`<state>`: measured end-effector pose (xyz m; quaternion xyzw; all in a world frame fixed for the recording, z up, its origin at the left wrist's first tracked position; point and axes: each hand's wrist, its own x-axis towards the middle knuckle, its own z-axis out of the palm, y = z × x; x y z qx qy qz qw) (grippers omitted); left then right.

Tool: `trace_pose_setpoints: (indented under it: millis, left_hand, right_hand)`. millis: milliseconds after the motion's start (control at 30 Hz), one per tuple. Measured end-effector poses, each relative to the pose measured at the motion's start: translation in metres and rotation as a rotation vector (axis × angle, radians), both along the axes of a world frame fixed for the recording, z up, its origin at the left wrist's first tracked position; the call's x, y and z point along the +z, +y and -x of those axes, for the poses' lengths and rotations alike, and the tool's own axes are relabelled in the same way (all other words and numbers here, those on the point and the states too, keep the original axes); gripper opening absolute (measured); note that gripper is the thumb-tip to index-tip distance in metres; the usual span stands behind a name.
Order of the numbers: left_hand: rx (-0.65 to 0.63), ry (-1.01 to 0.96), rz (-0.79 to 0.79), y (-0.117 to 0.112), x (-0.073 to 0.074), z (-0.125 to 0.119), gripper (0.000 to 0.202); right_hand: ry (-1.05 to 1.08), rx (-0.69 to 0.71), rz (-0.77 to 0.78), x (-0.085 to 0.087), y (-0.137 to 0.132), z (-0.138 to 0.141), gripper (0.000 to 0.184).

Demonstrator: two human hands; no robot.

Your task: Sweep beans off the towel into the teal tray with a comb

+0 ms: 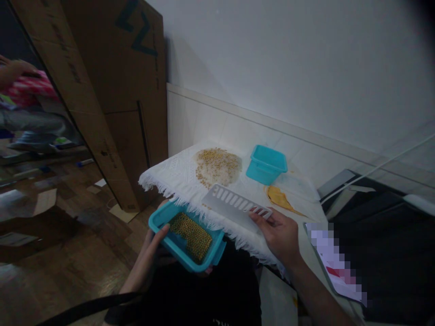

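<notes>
My left hand (158,240) grips the near-left rim of a teal plastic container (185,260), its thumb over the edge. Inside lie many small yellowish-green beans (193,233). The container is held below the table's front edge, under the fringe of a white cloth (170,170). My right hand (280,233) is closed on the right end of a flat grey slotted scraper (234,206), which rests on the cloth near that edge. Beyond the scraper, a pile of pale beans mixed with white grains (217,165) is spread on the cloth. A few beans lie by the scraper's left end.
A second teal container (267,165) stands at the back, near the wall. Beside it are a yellow leaf-shaped piece (280,198) and a clear lid (299,185). A tall cardboard box (125,90) rises at left. Another person's arm (16,72) shows far left.
</notes>
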<state>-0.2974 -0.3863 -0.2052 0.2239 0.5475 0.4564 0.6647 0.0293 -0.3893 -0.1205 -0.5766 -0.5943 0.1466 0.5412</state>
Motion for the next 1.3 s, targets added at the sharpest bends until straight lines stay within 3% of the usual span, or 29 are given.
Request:
trace_pose_setpoints:
  millis: [100,300,667,1000,1300]
  left_hand:
    - [0.01,0.011,-0.006,-0.001,0.002,-0.001,0.097]
    - [0.009,0.081,0.055,-0.004,0.005,-0.003,0.107]
    - [0.025,0.097,0.035,-0.003,0.006,-0.007,0.1]
    - [0.031,0.05,0.012,-0.003,-0.001,-0.004,0.105]
    - [0.028,0.088,0.03,-0.004,0.005,-0.002,0.102]
  right_hand:
    - [0.002,-0.031,-0.015,0.001,0.001,0.0,0.03]
    - [-0.023,-0.184,-0.044,0.002,0.025,-0.014,0.035]
    - [0.045,-0.086,0.029,-0.002,0.03,-0.013,0.047]
    - [0.05,-0.075,0.025,0.002,0.034,-0.015,0.047]
    - [0.073,-0.055,0.044,0.0,0.03,-0.011,0.044]
